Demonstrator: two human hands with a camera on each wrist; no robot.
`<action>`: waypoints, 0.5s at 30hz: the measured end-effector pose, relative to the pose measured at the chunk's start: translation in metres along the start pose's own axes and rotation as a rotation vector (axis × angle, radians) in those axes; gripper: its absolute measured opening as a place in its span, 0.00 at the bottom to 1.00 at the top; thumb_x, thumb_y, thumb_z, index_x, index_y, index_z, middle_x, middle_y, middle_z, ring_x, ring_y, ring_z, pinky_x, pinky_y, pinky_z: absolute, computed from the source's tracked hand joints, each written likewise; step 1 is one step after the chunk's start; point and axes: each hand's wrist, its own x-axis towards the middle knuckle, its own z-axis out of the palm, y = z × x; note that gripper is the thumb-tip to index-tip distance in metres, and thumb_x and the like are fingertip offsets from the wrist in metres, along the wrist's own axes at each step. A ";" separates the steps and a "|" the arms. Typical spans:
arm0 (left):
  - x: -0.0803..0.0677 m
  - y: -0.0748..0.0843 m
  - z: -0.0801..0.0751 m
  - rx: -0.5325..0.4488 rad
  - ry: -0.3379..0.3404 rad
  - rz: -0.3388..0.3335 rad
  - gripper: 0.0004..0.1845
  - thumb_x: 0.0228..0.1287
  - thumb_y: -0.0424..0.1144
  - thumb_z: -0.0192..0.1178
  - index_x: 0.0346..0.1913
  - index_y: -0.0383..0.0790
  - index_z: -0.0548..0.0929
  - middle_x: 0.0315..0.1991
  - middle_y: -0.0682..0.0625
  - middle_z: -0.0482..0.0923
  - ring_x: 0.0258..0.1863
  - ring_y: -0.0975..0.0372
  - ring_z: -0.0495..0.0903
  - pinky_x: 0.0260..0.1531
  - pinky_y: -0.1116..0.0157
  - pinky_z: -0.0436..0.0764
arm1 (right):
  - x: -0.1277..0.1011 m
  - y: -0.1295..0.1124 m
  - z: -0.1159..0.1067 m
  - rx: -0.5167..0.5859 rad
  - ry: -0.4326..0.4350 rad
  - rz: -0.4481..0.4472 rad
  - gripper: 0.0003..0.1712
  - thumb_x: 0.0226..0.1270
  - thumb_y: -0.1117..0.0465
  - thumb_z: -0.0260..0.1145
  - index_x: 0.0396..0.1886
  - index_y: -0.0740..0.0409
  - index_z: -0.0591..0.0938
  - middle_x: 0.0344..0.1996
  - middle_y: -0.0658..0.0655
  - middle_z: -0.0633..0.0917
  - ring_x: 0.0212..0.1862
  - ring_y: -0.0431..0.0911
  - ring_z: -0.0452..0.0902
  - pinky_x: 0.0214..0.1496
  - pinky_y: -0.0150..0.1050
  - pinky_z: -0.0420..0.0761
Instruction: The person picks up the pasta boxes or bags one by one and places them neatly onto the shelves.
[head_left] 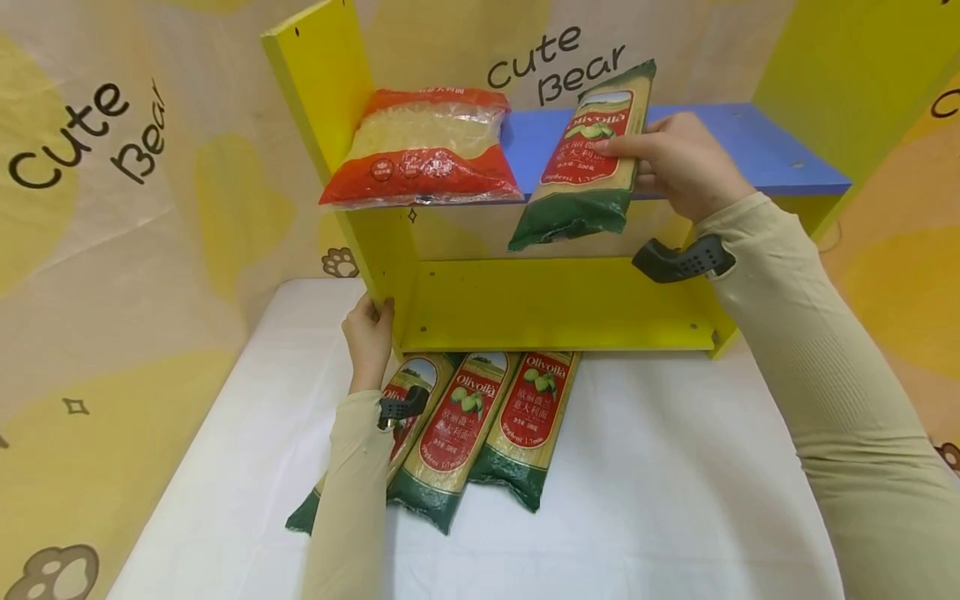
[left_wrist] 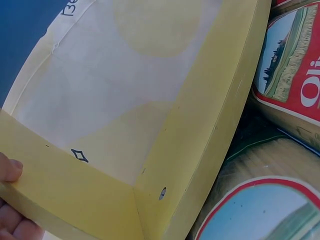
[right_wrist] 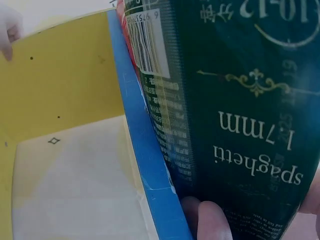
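Observation:
My right hand (head_left: 693, 167) grips a green-ended spaghetti pack (head_left: 581, 179) by its right side, thumb across the red label. The pack slants over the blue upper shelf board (head_left: 712, 142), its lower end hanging past the front edge. In the right wrist view, the dark green back of the spaghetti pack (right_wrist: 235, 130) is close beside the blue board (right_wrist: 145, 145), with fingertips (right_wrist: 212, 222) against it. My left hand (head_left: 369, 342) holds the front edge of the yellow side panel (head_left: 375, 250) low down. The left wrist view shows the thumb (left_wrist: 9, 169) on the panel's inner face.
A red and clear pasta bag (head_left: 427, 150) lies at the upper board's left end. Below is a yellow bottom board (head_left: 555, 304). Several spaghetti packs (head_left: 457, 417) lie on the white tablecloth (head_left: 637, 483) before the rack, partly behind the left forearm. A patterned cloth (head_left: 202, 225) hangs behind.

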 end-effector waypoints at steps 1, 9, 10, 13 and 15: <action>0.000 0.000 0.000 0.000 0.001 0.001 0.09 0.65 0.30 0.56 0.43 0.26 0.82 0.33 0.34 0.83 0.27 0.50 0.81 0.22 0.80 0.67 | 0.000 0.000 0.000 -0.014 0.003 -0.004 0.29 0.55 0.58 0.72 0.52 0.66 0.71 0.33 0.53 0.86 0.31 0.45 0.85 0.33 0.35 0.83; 0.000 0.000 -0.001 -0.008 -0.006 -0.005 0.10 0.65 0.30 0.56 0.45 0.26 0.82 0.37 0.34 0.83 0.33 0.48 0.84 0.30 0.67 0.79 | 0.003 -0.001 0.002 -0.061 0.021 0.000 0.28 0.56 0.59 0.72 0.51 0.66 0.72 0.35 0.53 0.84 0.32 0.44 0.85 0.34 0.34 0.83; 0.000 0.000 -0.001 -0.011 -0.007 -0.006 0.10 0.65 0.30 0.56 0.45 0.26 0.82 0.37 0.34 0.83 0.34 0.48 0.84 0.31 0.62 0.80 | 0.004 -0.001 0.003 -0.067 0.024 -0.004 0.29 0.55 0.59 0.72 0.51 0.67 0.71 0.36 0.54 0.83 0.32 0.44 0.84 0.35 0.34 0.83; 0.000 0.001 -0.001 -0.018 -0.010 -0.006 0.11 0.65 0.29 0.56 0.45 0.25 0.82 0.38 0.34 0.83 0.36 0.47 0.84 0.34 0.53 0.81 | 0.006 -0.002 0.004 -0.083 0.033 -0.011 0.29 0.55 0.61 0.72 0.52 0.69 0.71 0.38 0.55 0.82 0.32 0.43 0.84 0.36 0.33 0.82; 0.000 0.001 0.000 -0.019 -0.012 -0.008 0.11 0.65 0.29 0.56 0.45 0.25 0.82 0.38 0.34 0.83 0.35 0.47 0.84 0.34 0.53 0.81 | 0.007 -0.002 0.005 -0.099 0.041 -0.011 0.29 0.55 0.61 0.72 0.52 0.69 0.71 0.38 0.55 0.81 0.32 0.43 0.84 0.36 0.33 0.82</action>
